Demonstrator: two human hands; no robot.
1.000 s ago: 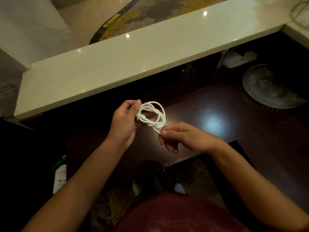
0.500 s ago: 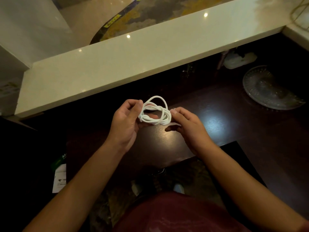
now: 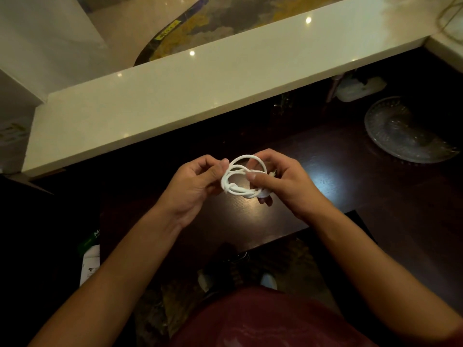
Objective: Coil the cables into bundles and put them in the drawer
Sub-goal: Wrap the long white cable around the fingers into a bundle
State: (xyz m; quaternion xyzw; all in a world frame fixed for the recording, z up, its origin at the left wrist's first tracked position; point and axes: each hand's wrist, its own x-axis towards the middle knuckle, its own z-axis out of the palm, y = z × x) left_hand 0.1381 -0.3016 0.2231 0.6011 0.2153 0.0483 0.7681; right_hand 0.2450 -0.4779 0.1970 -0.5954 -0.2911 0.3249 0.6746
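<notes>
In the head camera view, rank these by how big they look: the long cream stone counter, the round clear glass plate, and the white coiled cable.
1. Long cream stone counter, by far the largest.
2. Round clear glass plate.
3. White coiled cable, smallest, pinched between the left hand and right hand, though it sits nearer the camera.

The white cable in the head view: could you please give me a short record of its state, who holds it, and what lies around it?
cable: white cable, coiled in small loops, held above the dark desk
left hand: left hand pinches the coil's left side
right hand: right hand grips the coil's right side, thumb across the loops
nearby: glass plate at far right on the desk; pale counter beyond
drawer: not in view
</notes>
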